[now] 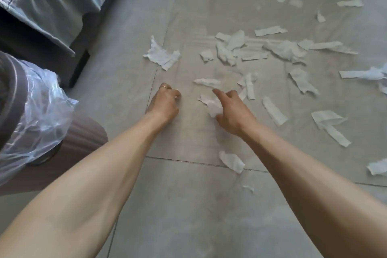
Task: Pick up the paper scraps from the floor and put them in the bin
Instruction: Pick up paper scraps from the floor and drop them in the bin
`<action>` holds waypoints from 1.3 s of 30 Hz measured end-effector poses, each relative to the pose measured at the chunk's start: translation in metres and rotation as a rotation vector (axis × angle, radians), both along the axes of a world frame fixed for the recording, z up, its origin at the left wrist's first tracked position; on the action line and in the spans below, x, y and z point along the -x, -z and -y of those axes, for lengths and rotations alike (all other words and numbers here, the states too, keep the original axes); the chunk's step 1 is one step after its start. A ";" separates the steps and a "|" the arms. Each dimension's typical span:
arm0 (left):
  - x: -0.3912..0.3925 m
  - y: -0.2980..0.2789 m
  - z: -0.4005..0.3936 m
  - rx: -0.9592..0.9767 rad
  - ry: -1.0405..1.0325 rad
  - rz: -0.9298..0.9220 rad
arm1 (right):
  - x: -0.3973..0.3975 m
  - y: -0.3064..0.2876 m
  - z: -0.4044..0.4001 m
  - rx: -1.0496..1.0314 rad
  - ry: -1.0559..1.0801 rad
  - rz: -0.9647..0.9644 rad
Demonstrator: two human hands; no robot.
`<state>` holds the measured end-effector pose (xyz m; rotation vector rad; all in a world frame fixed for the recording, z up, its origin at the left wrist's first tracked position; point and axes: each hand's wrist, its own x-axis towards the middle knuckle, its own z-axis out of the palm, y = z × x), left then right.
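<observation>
White torn paper scraps (272, 48) lie all over the grey floor, most at two o'clock. Your right hand (232, 111) grips a crumpled wad (214, 107); your left hand (165, 102) pinches a bit. Grabbing more may spill them before the lined bin (31, 100) at nine o'clock.

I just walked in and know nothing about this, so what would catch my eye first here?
White paper scraps litter the grey tiled floor, thickest right of centre. Both arms reach in from below: the right hand clutches a crumpled wad with its forefinger stretched out, while the left hand pinches a small scrap. A bin lined with clear plastic stands at the left edge.
</observation>
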<state>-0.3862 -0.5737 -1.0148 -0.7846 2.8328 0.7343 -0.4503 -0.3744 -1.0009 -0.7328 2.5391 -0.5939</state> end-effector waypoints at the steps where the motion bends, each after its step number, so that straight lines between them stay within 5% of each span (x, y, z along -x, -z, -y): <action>1: -0.001 0.002 -0.003 0.043 0.013 -0.019 | 0.003 0.003 0.004 -0.042 -0.015 0.011; 5: -0.011 0.006 -0.010 0.083 0.007 -0.070 | 0.002 0.017 0.008 -0.095 -0.068 -0.016; 13: -0.046 0.006 -0.024 -0.037 -0.050 -0.078 | -0.045 -0.004 -0.047 0.128 -0.069 -0.042; 17: -0.072 0.006 -0.058 -0.101 -0.050 -0.093 | -0.086 0.009 -0.067 -0.039 -0.260 0.028; 26: -0.116 -0.004 -0.099 -0.148 -0.030 -0.112 | -0.104 0.004 -0.106 0.217 0.042 0.013; 35: -0.125 -0.004 -0.130 -0.240 -0.085 -0.141 | -0.124 0.025 -0.139 0.130 -0.109 -0.002; 39: -0.127 -0.008 -0.137 -0.336 -0.153 -0.128 | -0.119 0.025 -0.129 0.175 0.068 0.088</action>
